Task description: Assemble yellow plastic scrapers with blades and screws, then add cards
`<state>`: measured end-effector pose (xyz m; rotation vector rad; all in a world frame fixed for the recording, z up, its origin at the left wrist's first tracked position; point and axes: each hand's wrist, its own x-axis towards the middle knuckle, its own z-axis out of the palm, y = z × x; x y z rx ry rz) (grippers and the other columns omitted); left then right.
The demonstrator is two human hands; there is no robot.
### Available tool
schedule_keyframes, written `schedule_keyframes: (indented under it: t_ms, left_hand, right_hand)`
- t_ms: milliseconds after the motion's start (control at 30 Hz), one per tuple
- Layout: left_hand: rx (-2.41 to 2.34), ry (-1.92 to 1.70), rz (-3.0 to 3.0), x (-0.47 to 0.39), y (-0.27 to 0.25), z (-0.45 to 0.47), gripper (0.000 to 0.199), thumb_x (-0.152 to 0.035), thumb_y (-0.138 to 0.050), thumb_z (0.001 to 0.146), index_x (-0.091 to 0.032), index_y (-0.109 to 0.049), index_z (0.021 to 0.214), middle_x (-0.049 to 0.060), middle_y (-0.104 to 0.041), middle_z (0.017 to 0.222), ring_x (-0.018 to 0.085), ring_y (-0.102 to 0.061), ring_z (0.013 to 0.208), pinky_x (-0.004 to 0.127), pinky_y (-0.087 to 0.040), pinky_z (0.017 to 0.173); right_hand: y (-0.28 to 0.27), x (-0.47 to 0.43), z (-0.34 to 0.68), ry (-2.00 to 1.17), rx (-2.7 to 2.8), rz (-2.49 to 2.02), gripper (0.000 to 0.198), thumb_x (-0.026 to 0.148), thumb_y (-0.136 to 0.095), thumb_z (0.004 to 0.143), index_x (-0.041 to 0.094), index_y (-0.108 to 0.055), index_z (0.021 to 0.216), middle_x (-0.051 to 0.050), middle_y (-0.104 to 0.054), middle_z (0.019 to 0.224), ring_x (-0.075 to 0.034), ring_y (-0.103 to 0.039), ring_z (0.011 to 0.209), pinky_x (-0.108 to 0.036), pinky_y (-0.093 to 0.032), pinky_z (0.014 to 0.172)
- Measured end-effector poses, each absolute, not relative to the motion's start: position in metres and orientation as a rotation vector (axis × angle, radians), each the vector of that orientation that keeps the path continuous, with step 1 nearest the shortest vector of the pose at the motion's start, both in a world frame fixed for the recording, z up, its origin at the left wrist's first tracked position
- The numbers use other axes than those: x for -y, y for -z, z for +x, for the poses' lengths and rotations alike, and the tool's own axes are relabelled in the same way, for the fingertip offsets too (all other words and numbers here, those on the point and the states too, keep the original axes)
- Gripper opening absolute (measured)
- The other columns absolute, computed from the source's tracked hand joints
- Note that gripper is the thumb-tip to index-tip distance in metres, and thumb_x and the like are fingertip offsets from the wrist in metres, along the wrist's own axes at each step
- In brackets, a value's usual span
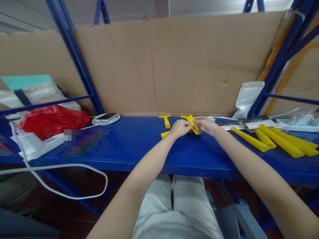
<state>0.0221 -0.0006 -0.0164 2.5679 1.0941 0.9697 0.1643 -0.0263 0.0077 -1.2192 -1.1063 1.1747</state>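
Note:
Over the blue shelf top (139,142), my left hand (181,128) and my right hand (206,125) meet at a small yellow T-shaped handle (195,127). The fingers of both hands are closed in a pinch on it, hiding part of its shape. Something small and reddish shows beneath it, too small to name. Another yellow T-shaped handle (166,121) lies near the cardboard, left of my hands. Beside my left wrist lies a further yellow piece (164,134), partly covered by that wrist.
Several long yellow handles (251,139) lie at the right by flat black-and-white packs (258,122). A white plastic bag (249,96) leans by the right post. Leftward are a phone (109,116) on a coiled cable, a red bag (53,121) and a power strip (47,146). Cardboard (194,63) stands behind.

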Motion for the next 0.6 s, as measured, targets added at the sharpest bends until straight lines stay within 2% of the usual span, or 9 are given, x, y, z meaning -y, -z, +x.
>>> schedule_keyframes:
  t_ms: [167, 367, 500, 600]
  left_hand:
    - [-1.053, -0.978, 2.507, 0.0027, 0.0141, 0.0212, 0.030, -0.036, -0.049, 0.085, -0.020, -0.075, 0.086, 0.002, -0.073, 0.079, 0.014, -0.063, 0.071, 0.022, -0.044, 0.067]
    - [-1.005, -0.963, 2.463, -0.0012, 0.0152, 0.0210, 0.024, -0.032, -0.058, 0.080, -0.019, -0.074, 0.093, 0.004, -0.073, 0.087, 0.016, -0.065, 0.079, 0.024, -0.046, 0.074]
    - [-0.965, -0.899, 2.485, -0.0046, 0.0144, 0.0190, 0.028, -0.031, -0.065, 0.074, -0.020, -0.072, 0.099, 0.003, -0.073, 0.088, 0.016, -0.065, 0.082, 0.027, -0.047, 0.079]
    - [-0.923, -0.848, 2.529, -0.0050, 0.0117, 0.0173, 0.035, -0.025, -0.070, 0.069, -0.020, -0.069, 0.104, 0.003, -0.071, 0.097, 0.017, -0.064, 0.090, 0.028, -0.046, 0.084]
  right_hand:
    - [-0.0082, 0.0264, 0.1652, -1.180, 1.120, -1.208, 0.020, 0.000, -0.049, 0.080, 0.015, -0.054, 0.067, 0.000, -0.060, 0.054, -0.008, -0.053, 0.046, -0.019, -0.045, 0.050]
    - [-0.0071, 0.0279, 0.1646, -1.126, 1.080, -1.235, 0.018, 0.000, -0.054, 0.077, 0.017, -0.051, 0.075, 0.002, -0.059, 0.055, -0.009, -0.055, 0.047, -0.020, -0.046, 0.049]
    - [-0.0055, 0.0264, 0.1660, -1.118, 1.080, -1.241, 0.019, 0.000, -0.053, 0.077, 0.018, -0.050, 0.076, 0.003, -0.058, 0.055, -0.009, -0.055, 0.047, -0.019, -0.045, 0.046]
    - [-0.0060, 0.0257, 0.1661, -1.110, 1.054, -1.242, 0.021, -0.001, -0.052, 0.078, 0.018, -0.048, 0.071, 0.003, -0.057, 0.054, -0.008, -0.054, 0.048, -0.018, -0.044, 0.046]
